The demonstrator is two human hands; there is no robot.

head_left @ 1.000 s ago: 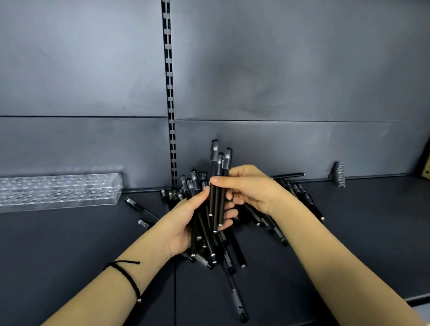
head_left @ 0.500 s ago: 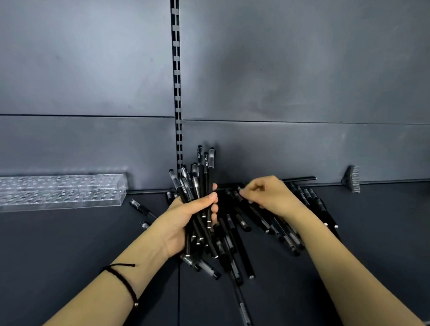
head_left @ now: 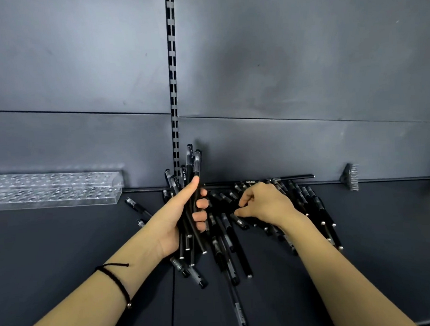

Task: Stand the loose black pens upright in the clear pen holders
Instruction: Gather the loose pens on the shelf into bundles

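Your left hand (head_left: 173, 222) rises just right of the slotted upright (head_left: 173, 90) in the dark back panel, its grip wrapped around a bundle of black pens (head_left: 196, 161). The thumb lies straight up along the front of the bundle, and three fingertips (head_left: 202, 203) curl round from the far side. The bundle stands nearly vertical. Its capped ends fan out above the thumb against the foot of the upright, and its lower ends poke out below the heel of your palm. Your right hand (head_left: 263, 205) is further right of the upright, knuckles up, with its fingers bent down into the pile of loose pens (head_left: 225, 237). The thumb tip touches one of them, but whether that grip has closed on a pen cannot be told from here. The pile sprawls across the dark shelf (head_left: 64, 245) from the base of the upright out to the right and back toward you, the pens crossing at all angles. One long pen (head_left: 294, 177) lies flat along the back panel. Well to the left of the upright, the clear pen holder (head_left: 53, 188) sits on the shelf against the back panel, and its rows of round holes show no pens. A thin black cord bracelet (head_left: 115, 280) circles your left wrist. Far right of the upright, a small grey bracket (head_left: 350, 175) rests at the back edge of the shelf.
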